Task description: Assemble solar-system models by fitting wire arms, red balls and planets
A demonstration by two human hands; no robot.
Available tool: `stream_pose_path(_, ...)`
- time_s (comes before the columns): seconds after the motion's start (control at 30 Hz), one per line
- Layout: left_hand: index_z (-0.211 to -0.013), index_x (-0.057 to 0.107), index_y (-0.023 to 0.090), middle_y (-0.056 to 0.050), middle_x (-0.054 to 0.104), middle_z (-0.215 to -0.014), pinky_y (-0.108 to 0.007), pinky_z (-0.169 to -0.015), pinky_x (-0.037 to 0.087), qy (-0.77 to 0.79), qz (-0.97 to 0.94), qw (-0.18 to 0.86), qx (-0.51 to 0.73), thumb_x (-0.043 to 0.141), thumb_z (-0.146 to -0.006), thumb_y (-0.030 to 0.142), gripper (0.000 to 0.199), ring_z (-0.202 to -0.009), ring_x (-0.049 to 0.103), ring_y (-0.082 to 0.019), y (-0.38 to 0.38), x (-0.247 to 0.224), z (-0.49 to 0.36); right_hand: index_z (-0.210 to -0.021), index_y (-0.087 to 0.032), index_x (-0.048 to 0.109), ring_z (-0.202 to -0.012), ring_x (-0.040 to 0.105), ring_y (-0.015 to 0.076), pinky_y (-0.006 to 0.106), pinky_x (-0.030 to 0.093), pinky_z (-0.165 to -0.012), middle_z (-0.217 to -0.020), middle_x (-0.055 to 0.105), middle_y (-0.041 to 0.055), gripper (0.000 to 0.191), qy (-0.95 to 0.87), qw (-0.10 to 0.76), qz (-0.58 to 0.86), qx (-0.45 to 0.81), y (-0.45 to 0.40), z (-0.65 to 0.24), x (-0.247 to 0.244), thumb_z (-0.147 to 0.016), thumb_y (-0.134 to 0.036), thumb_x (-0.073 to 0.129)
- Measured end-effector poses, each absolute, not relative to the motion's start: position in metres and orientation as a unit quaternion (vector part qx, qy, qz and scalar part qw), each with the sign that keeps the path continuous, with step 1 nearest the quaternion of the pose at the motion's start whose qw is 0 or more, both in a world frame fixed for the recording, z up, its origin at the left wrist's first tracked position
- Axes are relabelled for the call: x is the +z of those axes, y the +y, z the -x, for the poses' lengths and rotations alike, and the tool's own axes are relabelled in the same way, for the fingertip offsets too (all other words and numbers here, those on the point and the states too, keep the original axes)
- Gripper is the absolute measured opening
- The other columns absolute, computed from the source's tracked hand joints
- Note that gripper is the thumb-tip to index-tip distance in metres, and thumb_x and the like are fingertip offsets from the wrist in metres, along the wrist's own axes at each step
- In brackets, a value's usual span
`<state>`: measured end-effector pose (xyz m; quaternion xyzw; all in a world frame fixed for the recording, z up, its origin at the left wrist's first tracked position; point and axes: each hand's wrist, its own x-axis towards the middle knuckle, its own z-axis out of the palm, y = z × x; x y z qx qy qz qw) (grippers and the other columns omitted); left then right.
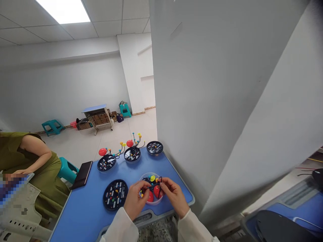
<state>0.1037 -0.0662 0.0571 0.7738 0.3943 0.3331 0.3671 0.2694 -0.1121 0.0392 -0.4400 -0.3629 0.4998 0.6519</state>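
Note:
Above a clear round tub (pixel 155 202) at the table's front, my left hand (pixel 136 198) and my right hand (pixel 174 195) pinch thin black curved rods (pixel 159 188) between thumbs and fingertips. Whether the hands share one rod or hold separate ones, I cannot tell. Inside the tub lie red balls (pixel 157 191), a yellow ball (pixel 152 178) and more small black parts, partly hidden by my fingers. Left of my left hand, a black round base (pixel 115 195) with printed labels lies flat on the blue table (pixel 85 208).
Two solar system models (pixel 107 162) (pixel 132 154) with red balls and bent rods stand at the back. A black disc (pixel 154 147) sits beside them; a dark tablet (pixel 82 174) lies at the left edge. A wall (pixel 191 134) borders the right; a person (pixel 32 161) sits left.

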Motion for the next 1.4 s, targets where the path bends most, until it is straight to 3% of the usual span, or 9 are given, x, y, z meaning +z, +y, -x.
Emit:
stream_pose_path(0.23,-0.08,0.065,0.016,0.0,0.064,-0.071,-0.025,-0.066,0.046,0.383,-0.468,0.622,0.497,0.07,-0.068,0.046,0.032,-0.065,0.057,-0.013,-0.088,0.05,-0.118,-0.081,-0.02,0.069,-0.051,0.051,0.012,0.026,0.043,-0.056,-0.062,0.062,-0.0021,0.036,-0.333,0.691,0.429,0.477,-0.13,-0.248,0.039,-0.063,-0.05,0.078)
stream_pose_path(0.4,-0.085,0.054,0.023,-0.001,0.064,-0.089,-0.03,-0.071,0.049,0.333,-0.315,0.701,0.547,0.068,-0.072,0.052,0.035,-0.083,0.062,-0.017,-0.106,0.059,-0.106,-0.08,-0.021,0.067,-0.054,0.052,0.0117,0.025,0.044,-0.057,-0.064,0.061,-0.0023,0.033,-0.231,0.733,0.41,0.491,-0.14,-0.234,0.042,-0.063,-0.049,0.078)
stream_pose_path(0.47,-0.09,0.051,0.024,0.001,0.062,-0.081,-0.03,-0.071,0.049,0.324,-0.327,0.711,0.531,0.063,-0.077,0.054,0.034,-0.078,0.061,-0.015,-0.115,0.062,-0.094,-0.079,-0.022,0.066,-0.055,0.053,0.0116,0.024,0.045,-0.057,-0.068,0.063,-0.0017,0.034,-0.2,0.737,0.407,0.5,-0.144,-0.231,0.047,-0.061,-0.047,0.08)
stream_pose_path(0.57,-0.096,0.052,0.022,0.006,0.046,-0.06,-0.025,-0.062,0.046,0.363,-0.392,0.684,0.496,0.055,-0.081,0.057,0.038,-0.053,0.045,-0.009,-0.132,0.058,-0.076,-0.079,-0.021,0.066,-0.055,0.054,0.0105,0.023,0.045,-0.057,-0.07,0.063,-0.0023,0.034,-0.184,0.738,0.402,0.51,-0.149,-0.226,0.053,-0.058,-0.043,0.083)
stream_pose_path(0.63,-0.102,0.051,0.021,0.007,0.039,-0.058,-0.023,-0.056,0.042,0.411,-0.443,0.643,0.471,0.05,-0.083,0.059,0.042,-0.049,0.037,-0.009,-0.143,0.051,-0.066,-0.079,-0.021,0.066,-0.055,0.054,0.0099,0.023,0.045,-0.056,-0.068,0.063,-0.0031,0.034,-0.185,0.733,0.398,0.519,-0.151,-0.221,0.055,-0.058,-0.042,0.083)
stream_pose_path(0.87,-0.08,0.049,0.022,0.001,0.045,-0.07,-0.023,-0.06,0.04,0.477,-0.618,0.476,0.406,0.043,-0.088,0.054,0.034,-0.064,0.043,-0.014,-0.159,0.049,-0.049,-0.078,-0.022,0.066,-0.053,0.053,0.0104,0.024,0.044,-0.053,-0.073,0.066,-0.0018,0.032,-0.202,0.722,0.396,0.53,-0.152,-0.2,0.055,-0.059,-0.042,0.082)
stream_pose_path(1.07,-0.089,0.057,0.02,-0.005,0.06,-0.085,-0.025,-0.073,0.045,0.479,-0.614,0.453,0.433,0.049,-0.086,0.049,0.03,-0.08,0.054,-0.019,-0.158,0.059,-0.048,-0.078,-0.021,0.067,-0.051,0.054,0.0118,0.025,0.043,-0.051,-0.071,0.067,0.0003,0.033,-0.215,0.695,0.397,0.559,-0.153,-0.186,0.056,-0.059,-0.044,0.082)
stream_pose_path(1.2,-0.091,0.06,0.019,-0.003,0.061,-0.079,-0.023,-0.065,0.043,0.487,-0.613,0.448,0.431,0.057,-0.08,0.049,0.032,-0.069,0.053,-0.016,-0.157,0.053,-0.046,-0.076,-0.02,0.066,-0.051,0.056,0.0115,0.025,0.043,-0.052,-0.074,0.069,0.0016,0.034,-0.217,0.686,0.394,0.572,-0.152,-0.178,0.056,-0.059,-0.044,0.082)
stream_pose_path(1.4,-0.076,0.055,0.019,0.001,0.053,-0.065,-0.021,-0.055,0.038,0.482,-0.623,0.446,0.425,0.051,-0.083,0.053,0.035,-0.058,0.046,-0.013,-0.15,0.045,-0.04,-0.075,-0.02,0.065,-0.055,0.059,0.0122,0.025,0.045,-0.056,-0.074,0.069,0.0012,0.033,-0.248,0.673,0.388,0.578,-0.157,-0.173,0.06,-0.059,-0.044,0.082)
